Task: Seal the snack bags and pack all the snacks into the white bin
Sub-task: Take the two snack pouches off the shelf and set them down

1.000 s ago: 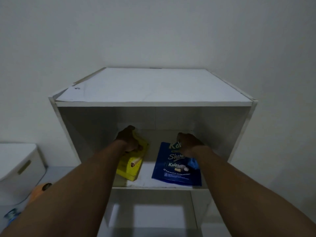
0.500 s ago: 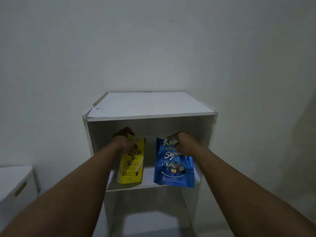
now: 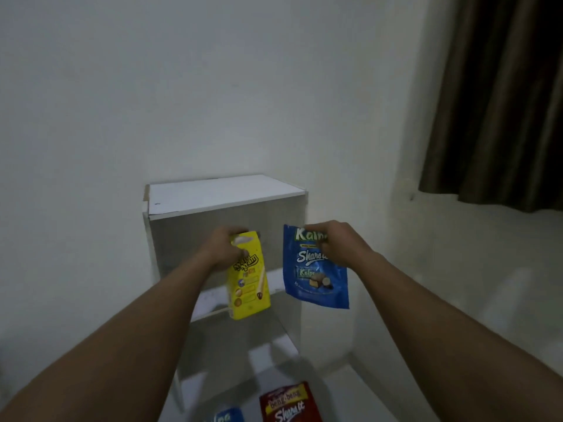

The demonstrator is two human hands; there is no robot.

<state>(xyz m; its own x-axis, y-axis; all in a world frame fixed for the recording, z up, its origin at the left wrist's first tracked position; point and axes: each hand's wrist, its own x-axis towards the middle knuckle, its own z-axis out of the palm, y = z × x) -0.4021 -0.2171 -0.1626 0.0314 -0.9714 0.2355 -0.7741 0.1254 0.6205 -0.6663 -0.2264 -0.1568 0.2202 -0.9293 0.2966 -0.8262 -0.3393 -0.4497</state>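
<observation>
My left hand (image 3: 224, 248) grips the top of a yellow snack box (image 3: 249, 284), which hangs upright in the air with its top flap open. My right hand (image 3: 336, 239) pinches the top edge of a blue snack bag (image 3: 315, 275), also held up in the air. Both packs are in front of the white shelf unit (image 3: 219, 196), clear of its upper shelf. A red snack bag (image 3: 289, 403) and a second blue bag (image 3: 225, 417) lie low in the frame at the bottom edge. The white bin is out of view.
The shelf unit stands against a white wall. A dark curtain (image 3: 499, 102) hangs at the upper right. Pale floor (image 3: 457, 284) stretches to the right of the shelf.
Both hands have pulled the yellow box and the blue bag out of the shelf and back toward me. The view has backed away and turned right; the white bin at the left is gone from sight.
</observation>
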